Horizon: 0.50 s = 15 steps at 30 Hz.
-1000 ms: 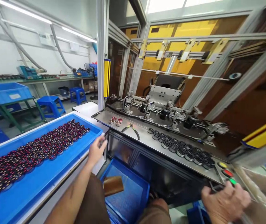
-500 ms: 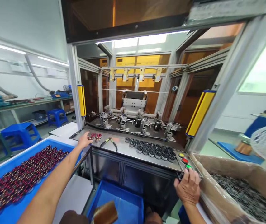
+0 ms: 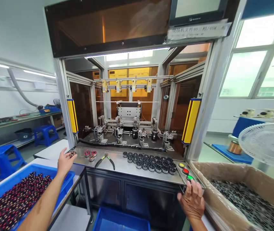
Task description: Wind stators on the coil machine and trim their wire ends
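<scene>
At the left end of the steel ledge, my left hand [image 3: 65, 163] pinches a wound motor stator [image 3: 72, 154] with copper and dark parts. Just right of it, three more wound stators [image 3: 91, 158] with red and copper colours sit on the ledge. My right hand [image 3: 192, 199] lies at the front edge of the button panel, fingers extended and slightly bent. Its fingertips are right below the green button [image 3: 190, 177], and contact with it is hard to make out. Above that are a red button [image 3: 185, 171] and a yellow button [image 3: 181, 165].
Cutting pliers [image 3: 105, 160] and several black stator cores [image 3: 151, 162] lie on the ledge [image 3: 124, 171]. Behind stands the winding machine [image 3: 129, 112]. A blue tray [image 3: 66, 186] of wound stators is at left, a lined carton [image 3: 199, 166] of parts at right.
My left hand has lifted one wound stator from the group and drawn it left. My right hand stays by the green button. The camera view has turned right.
</scene>
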Available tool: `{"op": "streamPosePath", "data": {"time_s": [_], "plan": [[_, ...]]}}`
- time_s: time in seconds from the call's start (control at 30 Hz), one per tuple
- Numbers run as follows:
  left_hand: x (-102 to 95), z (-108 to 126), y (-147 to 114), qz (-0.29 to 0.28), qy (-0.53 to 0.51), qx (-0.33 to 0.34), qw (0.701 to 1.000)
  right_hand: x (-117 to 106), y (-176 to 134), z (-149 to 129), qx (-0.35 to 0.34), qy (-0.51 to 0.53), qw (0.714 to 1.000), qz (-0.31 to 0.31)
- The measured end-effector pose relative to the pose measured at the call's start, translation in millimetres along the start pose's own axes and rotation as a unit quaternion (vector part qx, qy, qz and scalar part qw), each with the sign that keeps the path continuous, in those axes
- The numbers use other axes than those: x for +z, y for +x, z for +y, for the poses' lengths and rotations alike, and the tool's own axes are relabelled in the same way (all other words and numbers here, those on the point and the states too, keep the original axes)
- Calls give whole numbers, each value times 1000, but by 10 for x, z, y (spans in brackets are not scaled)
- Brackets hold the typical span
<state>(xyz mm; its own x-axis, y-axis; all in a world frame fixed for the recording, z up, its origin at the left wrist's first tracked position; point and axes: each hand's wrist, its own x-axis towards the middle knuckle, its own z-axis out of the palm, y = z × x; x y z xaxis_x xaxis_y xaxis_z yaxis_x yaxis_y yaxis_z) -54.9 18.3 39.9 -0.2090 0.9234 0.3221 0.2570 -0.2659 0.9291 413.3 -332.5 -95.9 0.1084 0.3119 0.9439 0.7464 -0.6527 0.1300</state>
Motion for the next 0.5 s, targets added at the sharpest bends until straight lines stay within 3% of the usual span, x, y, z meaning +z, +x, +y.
{"op": "streamPosePath", "data": {"time_s": [0.13,0.27,0.4,0.5], "plan": [[-80,140,-99,24,-121,-4,992,-37,76,-58,5,2,1000,25],[-185,314,-353,8,-210,17,977,-157,130,-42,2,11,1000,23],[-408,585,-938,-46,-273,47,960,-376,242,-67,-2,96,995,-13],[-550,857,-1518,-124,-297,91,943,-754,476,-342,74,239,968,-31]]}}
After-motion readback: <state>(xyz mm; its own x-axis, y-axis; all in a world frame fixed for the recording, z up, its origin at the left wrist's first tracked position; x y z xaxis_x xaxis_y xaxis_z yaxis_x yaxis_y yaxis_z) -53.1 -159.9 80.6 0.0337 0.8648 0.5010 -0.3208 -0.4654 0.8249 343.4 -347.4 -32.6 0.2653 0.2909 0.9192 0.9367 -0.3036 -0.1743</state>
